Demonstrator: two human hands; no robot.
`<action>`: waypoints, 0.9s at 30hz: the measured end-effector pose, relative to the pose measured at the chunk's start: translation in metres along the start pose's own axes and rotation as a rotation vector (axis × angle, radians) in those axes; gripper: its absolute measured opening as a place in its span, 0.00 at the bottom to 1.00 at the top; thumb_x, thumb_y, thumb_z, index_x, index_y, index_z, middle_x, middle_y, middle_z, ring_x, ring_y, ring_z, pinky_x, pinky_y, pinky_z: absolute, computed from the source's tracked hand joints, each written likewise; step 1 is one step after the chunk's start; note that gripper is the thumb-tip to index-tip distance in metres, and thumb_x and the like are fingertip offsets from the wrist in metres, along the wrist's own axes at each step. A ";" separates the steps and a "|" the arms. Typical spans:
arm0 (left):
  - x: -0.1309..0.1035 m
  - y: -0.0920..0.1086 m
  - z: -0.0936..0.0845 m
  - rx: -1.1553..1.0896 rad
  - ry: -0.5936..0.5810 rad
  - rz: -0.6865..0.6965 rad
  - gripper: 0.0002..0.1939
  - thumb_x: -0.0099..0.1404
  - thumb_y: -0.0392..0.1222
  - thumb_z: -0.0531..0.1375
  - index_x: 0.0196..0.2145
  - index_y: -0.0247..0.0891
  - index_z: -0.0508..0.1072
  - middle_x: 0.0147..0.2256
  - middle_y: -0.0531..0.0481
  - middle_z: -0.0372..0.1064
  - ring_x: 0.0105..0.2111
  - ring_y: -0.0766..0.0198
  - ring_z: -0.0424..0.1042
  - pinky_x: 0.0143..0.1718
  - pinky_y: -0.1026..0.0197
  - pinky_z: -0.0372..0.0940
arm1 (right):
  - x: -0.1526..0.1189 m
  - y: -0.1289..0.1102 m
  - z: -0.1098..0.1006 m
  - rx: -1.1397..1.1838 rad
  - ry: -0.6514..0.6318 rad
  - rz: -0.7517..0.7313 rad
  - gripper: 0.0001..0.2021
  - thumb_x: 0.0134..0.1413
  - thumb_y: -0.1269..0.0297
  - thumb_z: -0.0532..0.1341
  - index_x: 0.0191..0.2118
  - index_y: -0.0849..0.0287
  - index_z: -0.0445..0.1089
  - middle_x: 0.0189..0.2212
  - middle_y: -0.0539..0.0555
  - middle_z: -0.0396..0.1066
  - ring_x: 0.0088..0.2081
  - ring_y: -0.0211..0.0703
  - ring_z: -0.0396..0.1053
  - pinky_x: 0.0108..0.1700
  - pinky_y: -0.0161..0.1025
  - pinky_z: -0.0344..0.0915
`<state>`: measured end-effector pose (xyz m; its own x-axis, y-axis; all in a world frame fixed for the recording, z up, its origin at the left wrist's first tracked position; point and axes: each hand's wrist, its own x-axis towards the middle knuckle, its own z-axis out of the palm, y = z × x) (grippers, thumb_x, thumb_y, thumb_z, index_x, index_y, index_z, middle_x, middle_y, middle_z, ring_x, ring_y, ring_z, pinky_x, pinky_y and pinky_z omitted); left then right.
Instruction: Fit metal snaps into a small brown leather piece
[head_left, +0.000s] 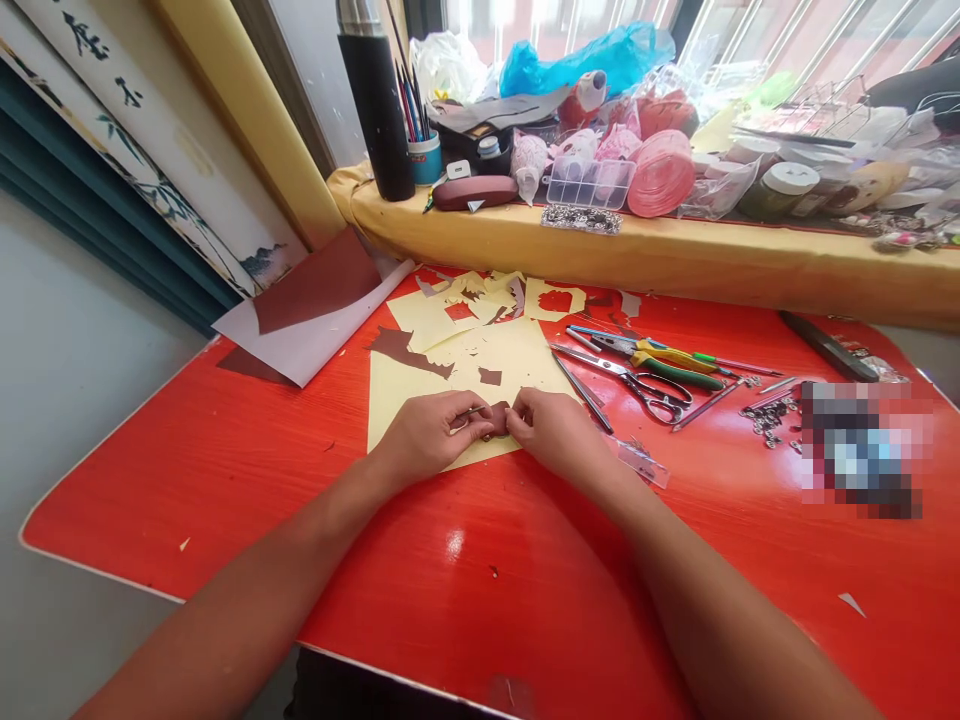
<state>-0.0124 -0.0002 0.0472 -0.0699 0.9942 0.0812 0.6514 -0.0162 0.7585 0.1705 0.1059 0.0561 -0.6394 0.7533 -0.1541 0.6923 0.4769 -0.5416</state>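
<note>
Between my hands is a small brown piece (499, 418), thin like paper or leather, over the yellow sheet (390, 415). My left hand (435, 428) is closed at its left side, and a short thin dark thing shows between thumb and forefinger, too small to name. The fingers of my right hand (544, 425) pinch the brown piece at its right edge. Just beyond lie a small brown square (490, 376) and a jagged brown scrap (411, 352). Tweezers (583, 392) rest to the right of the sheet, near my right wrist.
Scissors (637, 376), pliers (667, 365) and pencils lie right on the red table (450, 560). Farther right are small metal rings (769, 420) and a blurred-out object (862, 450). Cut yellow scraps (555, 298) lie behind. A black thermos (379, 110) stands on the cluttered sill.
</note>
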 end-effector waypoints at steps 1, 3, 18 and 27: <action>0.000 -0.001 0.002 0.033 0.006 0.019 0.08 0.71 0.48 0.63 0.41 0.44 0.80 0.37 0.52 0.81 0.32 0.62 0.73 0.36 0.61 0.64 | 0.000 0.000 0.000 -0.014 -0.003 0.000 0.11 0.66 0.62 0.58 0.30 0.55 0.68 0.28 0.54 0.76 0.27 0.43 0.63 0.29 0.39 0.50; -0.001 -0.003 0.006 0.103 0.018 0.076 0.08 0.72 0.49 0.63 0.42 0.44 0.80 0.39 0.51 0.82 0.35 0.60 0.76 0.39 0.60 0.65 | 0.000 0.001 0.001 -0.028 -0.002 -0.005 0.11 0.66 0.61 0.59 0.30 0.55 0.69 0.28 0.54 0.76 0.27 0.43 0.64 0.29 0.39 0.49; -0.003 -0.011 0.017 0.359 0.000 0.239 0.12 0.77 0.46 0.57 0.47 0.48 0.81 0.40 0.52 0.83 0.38 0.60 0.78 0.37 0.60 0.63 | 0.004 0.005 0.007 -0.053 0.030 -0.015 0.12 0.66 0.59 0.60 0.31 0.56 0.70 0.29 0.55 0.77 0.27 0.44 0.64 0.30 0.40 0.49; -0.003 -0.012 0.021 0.441 0.076 0.351 0.10 0.77 0.42 0.58 0.46 0.45 0.81 0.38 0.54 0.83 0.36 0.63 0.79 0.33 0.61 0.62 | 0.006 0.005 0.005 -0.043 0.017 -0.011 0.10 0.66 0.61 0.60 0.33 0.56 0.73 0.31 0.55 0.78 0.29 0.44 0.65 0.30 0.40 0.50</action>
<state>-0.0042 -0.0009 0.0243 0.1637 0.9266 0.3387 0.8982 -0.2820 0.3372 0.1683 0.1101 0.0482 -0.6415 0.7554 -0.1339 0.6993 0.5041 -0.5068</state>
